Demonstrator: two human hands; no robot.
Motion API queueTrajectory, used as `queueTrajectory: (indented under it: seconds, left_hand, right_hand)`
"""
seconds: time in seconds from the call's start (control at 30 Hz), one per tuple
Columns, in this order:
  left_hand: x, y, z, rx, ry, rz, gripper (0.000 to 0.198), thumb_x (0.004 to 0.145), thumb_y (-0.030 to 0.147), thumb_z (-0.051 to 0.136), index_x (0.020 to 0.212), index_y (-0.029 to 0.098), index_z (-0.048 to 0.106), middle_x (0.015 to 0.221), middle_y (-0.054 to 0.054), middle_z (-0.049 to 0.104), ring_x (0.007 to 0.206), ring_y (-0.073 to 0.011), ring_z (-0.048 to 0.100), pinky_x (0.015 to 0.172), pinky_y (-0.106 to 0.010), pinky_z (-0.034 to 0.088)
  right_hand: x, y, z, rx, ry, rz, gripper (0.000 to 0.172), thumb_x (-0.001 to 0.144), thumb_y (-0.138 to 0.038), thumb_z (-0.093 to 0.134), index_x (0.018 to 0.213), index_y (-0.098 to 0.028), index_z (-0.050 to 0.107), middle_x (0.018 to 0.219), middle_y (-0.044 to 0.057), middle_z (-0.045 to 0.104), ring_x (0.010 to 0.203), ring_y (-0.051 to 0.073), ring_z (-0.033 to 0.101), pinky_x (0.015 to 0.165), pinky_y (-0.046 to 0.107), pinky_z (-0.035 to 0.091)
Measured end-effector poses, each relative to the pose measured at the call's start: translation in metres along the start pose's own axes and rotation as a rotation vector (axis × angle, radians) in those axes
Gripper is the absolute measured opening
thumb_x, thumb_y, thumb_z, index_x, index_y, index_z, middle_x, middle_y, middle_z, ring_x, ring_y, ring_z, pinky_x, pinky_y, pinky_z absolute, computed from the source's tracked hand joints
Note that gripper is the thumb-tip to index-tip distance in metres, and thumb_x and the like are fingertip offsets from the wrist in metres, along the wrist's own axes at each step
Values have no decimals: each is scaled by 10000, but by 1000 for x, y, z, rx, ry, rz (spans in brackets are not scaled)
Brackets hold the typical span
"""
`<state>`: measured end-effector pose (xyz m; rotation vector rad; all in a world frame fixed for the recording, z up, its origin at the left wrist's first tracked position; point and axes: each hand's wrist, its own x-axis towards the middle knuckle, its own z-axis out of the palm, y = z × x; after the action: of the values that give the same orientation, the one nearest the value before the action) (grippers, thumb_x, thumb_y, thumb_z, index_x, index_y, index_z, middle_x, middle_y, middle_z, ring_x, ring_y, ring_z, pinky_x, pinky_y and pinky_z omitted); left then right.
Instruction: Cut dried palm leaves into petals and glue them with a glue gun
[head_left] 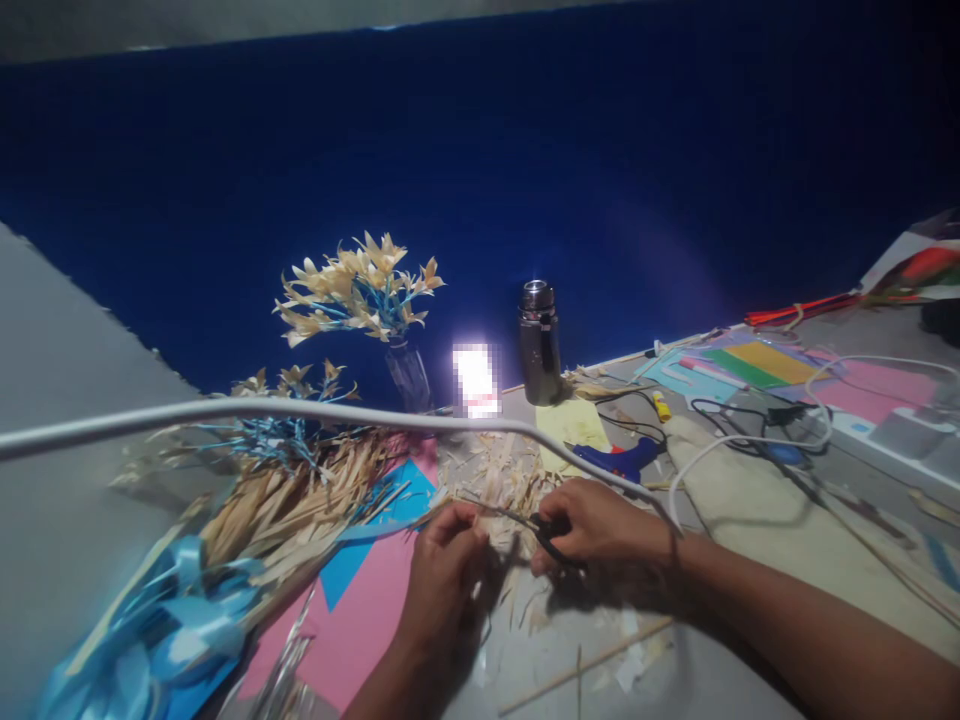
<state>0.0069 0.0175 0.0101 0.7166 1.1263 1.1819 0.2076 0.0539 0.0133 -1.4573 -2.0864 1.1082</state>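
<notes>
My left hand (pixel 446 565) is closed in a pinch on a narrow pale strip (pixel 379 530), which trails out to the left; its material is hard to tell. My right hand (pixel 589 525) is wrapped round the dark handles of a pair of scissors (pixel 555 552). The blades point left towards my left fingertips, close to the strip; whether they touch it cannot be made out. Beneath and behind both hands lie pale dried husk shavings (pixel 510 470). Left of my left hand is a heap of long dried husk strips (pixel 300 500).
A white cable (pixel 300 408) crosses in front. Behind it stand a vase (pixel 410 375) of husk flowers (pixel 360 285), a bright light (pixel 475 380) and a dark flask (pixel 540 345). A blue glue gun (pixel 622 460) lies right; blue ribbon (pixel 187 620) and pink paper (pixel 360 640) lie left.
</notes>
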Motion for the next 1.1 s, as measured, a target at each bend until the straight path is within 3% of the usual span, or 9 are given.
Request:
queueTrajectory:
  seconds: [0.1,0.2,0.27,0.33,0.5,0.7,0.8,0.93,1.1]
  left_hand:
    - [6,5,-6,-32,-32,62,208,684,254,751,832,204,612,646,33,583,531,-100,496,478,-186,378]
    - [11,9,-13,-11,61,184,264,741,361,783,911,207,652,784,22,619,623,-92,518,583,-192,436]
    - [12,11,-15,63,80,249,283,747,422,791,876,201,671,802,18,612,651,-102,512,602,-202,439]
    - [12,10,-16,159,21,294,298,725,449,801,816,189,686,784,4,610,660,-129,518,602,-231,441]
    - [14,4,-17,325,-65,396,243,692,391,822,699,182,696,771,-20,606,667,-160,541,613,-267,446]
    - [17,1,-17,309,-61,361,260,692,373,842,660,170,683,759,-20,606,673,-155,557,607,-262,460]
    - [14,5,-14,192,35,351,267,696,378,850,725,168,687,790,-14,629,701,-155,587,610,-255,483]
    - [11,12,-10,-5,215,323,294,688,347,873,831,194,666,761,29,630,638,-112,574,559,-212,469]
    - [15,4,-9,-192,81,141,362,605,288,927,813,187,648,742,13,687,614,-103,604,567,-199,482]
  right_hand:
    - [-2,-6,-2,-108,53,0,285,631,-442,894,637,-196,751,532,-15,598,521,134,486,514,271,230]
    - [-5,-10,-2,-220,35,-21,278,660,-457,880,656,-203,770,557,-5,621,530,134,494,515,272,218]
    - [-6,-10,-1,-280,6,-38,274,684,-467,861,683,-204,785,581,1,640,534,133,494,513,268,219]
    - [-7,-7,1,-333,-4,-63,300,695,-494,845,704,-199,790,587,5,644,532,131,485,512,265,219]
    - [-5,2,6,-461,14,-113,347,720,-544,799,700,-198,782,598,17,645,537,134,463,526,271,213]
    - [-4,5,6,-535,-25,-110,186,772,-391,764,768,-208,797,700,44,705,635,171,557,556,275,221]
    - [-4,7,6,-548,-4,-79,123,767,-309,756,738,-191,776,710,60,700,660,186,580,562,285,227]
    - [0,8,10,-312,66,-15,250,788,-386,760,676,-170,705,641,40,631,623,171,553,561,276,281]
    - [3,1,23,486,80,-65,248,769,-376,775,800,-171,638,700,0,622,634,137,556,583,241,406]
